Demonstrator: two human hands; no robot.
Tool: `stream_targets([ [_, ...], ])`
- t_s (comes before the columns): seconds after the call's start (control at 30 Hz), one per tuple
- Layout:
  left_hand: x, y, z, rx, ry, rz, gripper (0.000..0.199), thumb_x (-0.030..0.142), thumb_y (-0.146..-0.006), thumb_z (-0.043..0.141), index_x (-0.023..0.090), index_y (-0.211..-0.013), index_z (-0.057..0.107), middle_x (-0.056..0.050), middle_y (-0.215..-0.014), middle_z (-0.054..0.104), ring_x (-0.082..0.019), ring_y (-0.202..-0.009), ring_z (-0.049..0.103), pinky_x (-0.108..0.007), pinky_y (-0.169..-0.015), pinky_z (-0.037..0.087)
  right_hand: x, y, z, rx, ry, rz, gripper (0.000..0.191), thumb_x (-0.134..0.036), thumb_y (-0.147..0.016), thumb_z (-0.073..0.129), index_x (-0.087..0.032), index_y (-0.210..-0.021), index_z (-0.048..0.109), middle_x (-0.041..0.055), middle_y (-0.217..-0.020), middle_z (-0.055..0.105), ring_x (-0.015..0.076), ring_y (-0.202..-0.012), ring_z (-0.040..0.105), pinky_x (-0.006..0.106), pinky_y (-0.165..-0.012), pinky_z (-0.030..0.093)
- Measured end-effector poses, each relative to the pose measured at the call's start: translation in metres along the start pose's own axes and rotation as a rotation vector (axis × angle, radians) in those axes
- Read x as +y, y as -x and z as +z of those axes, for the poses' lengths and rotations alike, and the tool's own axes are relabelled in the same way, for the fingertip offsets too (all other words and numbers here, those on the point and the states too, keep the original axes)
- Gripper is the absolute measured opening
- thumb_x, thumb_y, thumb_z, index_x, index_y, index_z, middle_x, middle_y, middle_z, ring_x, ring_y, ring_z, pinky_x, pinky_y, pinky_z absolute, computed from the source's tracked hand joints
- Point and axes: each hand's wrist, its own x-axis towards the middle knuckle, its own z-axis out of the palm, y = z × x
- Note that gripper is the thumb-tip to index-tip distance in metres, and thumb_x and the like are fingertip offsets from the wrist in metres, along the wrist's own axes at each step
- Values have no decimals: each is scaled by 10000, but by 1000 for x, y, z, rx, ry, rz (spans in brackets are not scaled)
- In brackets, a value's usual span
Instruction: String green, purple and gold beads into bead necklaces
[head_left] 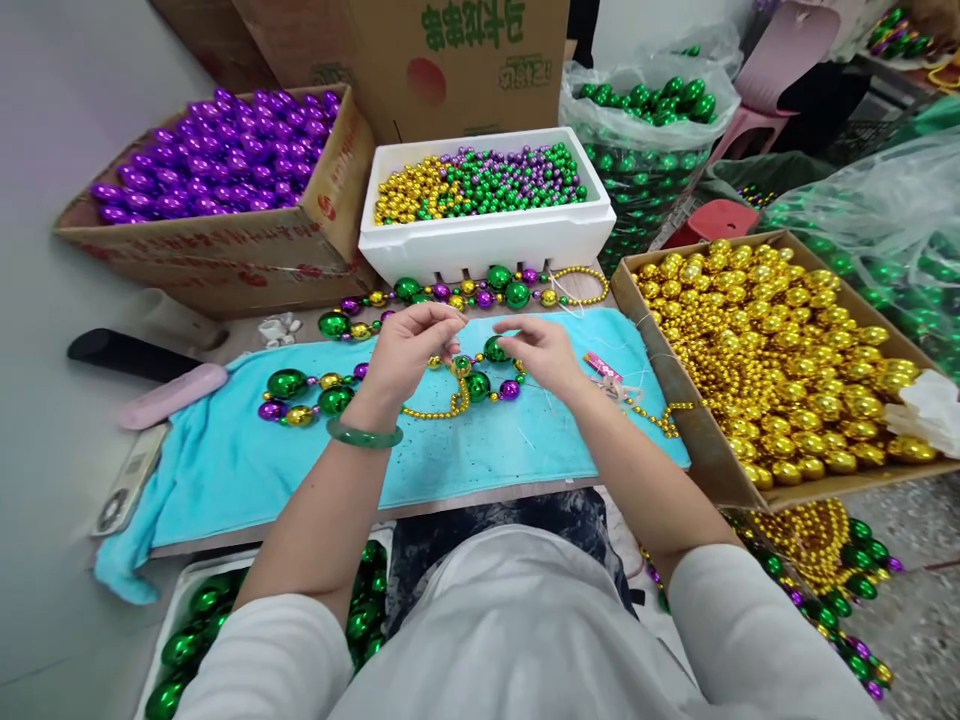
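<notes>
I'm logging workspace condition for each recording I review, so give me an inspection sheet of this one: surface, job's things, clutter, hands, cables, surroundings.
Surface: blue towel spread over the table, wrinkled at its left end, dark specks on it.
Job's things: green, purple and gold bead strand on the towel by the hands; second strand behind it.
Clutter: pink packet at right, pink bar at left.
Hands: left hand and right hand apart above the towel, fingertips drawn in; any thread between them is too fine to confirm.
Cables: nothing seen.
Surroundings: carton of purple beads, white foam box and carton of gold beads around the towel.
</notes>
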Motion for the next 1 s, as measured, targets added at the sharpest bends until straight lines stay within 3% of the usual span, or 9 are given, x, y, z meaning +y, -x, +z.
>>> stream_targets([
  [0.1,2,1,-3,19,24,13,103,259,-695,748,174,-721,695,-6,-680,649,-73,-518,564,-187,-440,446,-17,-12,35,-250,-419,44,269,-298,-758,692,-177,-998,702,40,-909,720,134,-704,630,268,-605,518],
  [0.17,1,1,-8,70,53,7,109,257,-687,753,175,-715,688,7,-637,627,-76,-513,562,-184,-436,441,-20,-14,48,-311,-518,71,205,-320,-718,714,-170,-858,712,16,-764,699,114,-638,606,246,-565,505],
  [0.23,0,2,-13,113,88,-5,118,252,-679,761,174,-715,680,14,-624,618,-78,-515,565,-181,-435,441,-19,-13,54,-288,-536,97,192,-339,-684,732,-167,-768,714,2,-674,674,96,-574,569,233,-529,488],
  [0.4,-4,4,-20,165,215,7,135,241,-702,772,167,-714,660,13,-674,634,-63,-524,566,-173,-447,452,-19,-10,67,-207,-477,173,249,-372,-640,764,-156,-763,746,-1,-600,645,93,-512,532,227,-463,444],
  [0.73,-22,11,-22,229,428,-45,171,276,-714,790,176,-766,661,18,-708,634,-64,-581,590,-172,-495,476,-30,-6,81,-204,-464,278,287,-401,-576,803,-151,-687,716,-9,-544,634,80,-442,512,200,-397,408],
  [0.9,-40,22,-33,335,278,-112,262,396,-754,740,202,-929,723,-42,-952,719,-122,-833,648,-206,-611,495,-35,-10,72,-172,-527,313,306,-397,-558,822,-151,-702,710,-3,-544,643,83,-437,524,192,-380,383],
  [1.0,-51,32,-35,244,67,-165,300,447,-729,737,180,-865,744,-57,-885,737,-161,-852,647,-242,-648,487,-38,-12,66,-153,-535,324,288,-381,-549,813,-150,-686,708,2,-551,644,82,-438,522,193,-372,372],
])
